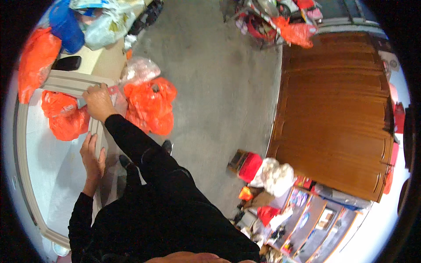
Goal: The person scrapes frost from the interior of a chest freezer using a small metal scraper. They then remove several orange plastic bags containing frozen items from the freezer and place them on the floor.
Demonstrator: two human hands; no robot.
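Note:
A beige moulded frame runs across the left of the head view, and one of its long members comes down towards my body. Near the corner where two members meet, my right hand is closed over the frame. Lower down, my left hand grips the long member, fingers on its face and thumb at its right side. Orange plastic bags show inside the frame beside my right hand. More full orange bags stand just right of it. My palms are hidden.
Beyond the frame a pale surface holds a dark phone-like object, a blue container and plastic bags. My shoes are on the grey floor. A brown wooden panelled door or cabinet stands right, with cluttered shelves below.

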